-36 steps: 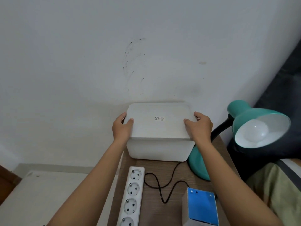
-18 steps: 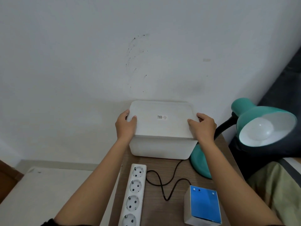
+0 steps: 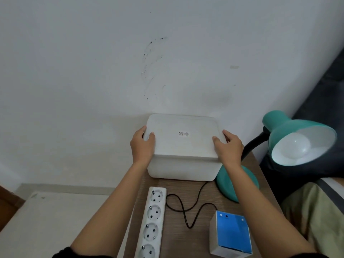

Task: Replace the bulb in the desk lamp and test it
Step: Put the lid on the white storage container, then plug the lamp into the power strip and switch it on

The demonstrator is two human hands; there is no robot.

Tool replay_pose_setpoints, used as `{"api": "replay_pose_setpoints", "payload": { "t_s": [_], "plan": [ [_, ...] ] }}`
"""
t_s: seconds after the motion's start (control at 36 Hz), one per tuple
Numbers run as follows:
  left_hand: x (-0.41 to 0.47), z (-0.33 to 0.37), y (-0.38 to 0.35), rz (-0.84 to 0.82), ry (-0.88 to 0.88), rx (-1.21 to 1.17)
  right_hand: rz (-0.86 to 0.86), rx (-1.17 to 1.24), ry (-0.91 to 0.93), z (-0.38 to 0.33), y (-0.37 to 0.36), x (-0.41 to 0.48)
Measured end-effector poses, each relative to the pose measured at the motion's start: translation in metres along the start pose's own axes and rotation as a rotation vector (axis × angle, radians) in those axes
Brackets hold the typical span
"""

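Observation:
A white lidded storage box [image 3: 183, 164] stands against the wall at the back of the small wooden table [image 3: 188, 244]. My left hand [image 3: 142, 146] grips the lid's left edge and my right hand [image 3: 228, 147] grips its right edge. The teal desk lamp [image 3: 290, 135] stands to the right, its round base [image 3: 227, 183] partly behind my right forearm. A white bulb [image 3: 296, 148] sits in the shade, unlit. A small white and blue bulb carton [image 3: 231, 235] stands at the front right.
A white power strip [image 3: 152, 220] with several empty sockets lies along the table's left edge. The lamp's black cord [image 3: 183, 209] loops between strip and carton. A white surface [image 3: 46, 220] lies lower left; a dark sofa [image 3: 323, 86] and cushion are at right.
The view has shifted slightly, so the box and hands sit a bit higher and further right in frame. Both hands keep the same hold on the lid's sides.

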State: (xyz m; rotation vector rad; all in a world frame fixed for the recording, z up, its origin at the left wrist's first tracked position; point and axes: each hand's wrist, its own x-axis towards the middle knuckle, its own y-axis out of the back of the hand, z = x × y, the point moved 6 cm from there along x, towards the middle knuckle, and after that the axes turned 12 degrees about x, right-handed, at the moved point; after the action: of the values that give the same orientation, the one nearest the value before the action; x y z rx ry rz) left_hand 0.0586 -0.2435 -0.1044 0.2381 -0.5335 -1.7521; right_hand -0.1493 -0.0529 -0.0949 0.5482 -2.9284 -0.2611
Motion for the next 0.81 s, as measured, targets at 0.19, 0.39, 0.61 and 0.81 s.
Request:
{"api": "replay_pose_setpoints", "payload": {
  "t_s": [0.19,0.39,0.61,0.81],
  "plan": [
    [-0.011,0.008,0.004,-0.039,-0.091,0.185,-0.062,-0.001,-0.017,-0.003,0.003,-0.003],
    [-0.059,-0.009,0.014,-0.142,-0.092,0.13,-0.1,0.02,-0.003,-0.002,0.036,-0.031],
    [-0.102,-0.033,0.01,-0.329,-0.125,0.221,-0.123,-0.031,0.015,0.028,0.096,-0.068],
    [-0.119,-0.074,-0.008,-0.606,-0.104,0.497,-0.263,-0.172,-0.224,0.095,0.134,-0.105]
  ]
}}
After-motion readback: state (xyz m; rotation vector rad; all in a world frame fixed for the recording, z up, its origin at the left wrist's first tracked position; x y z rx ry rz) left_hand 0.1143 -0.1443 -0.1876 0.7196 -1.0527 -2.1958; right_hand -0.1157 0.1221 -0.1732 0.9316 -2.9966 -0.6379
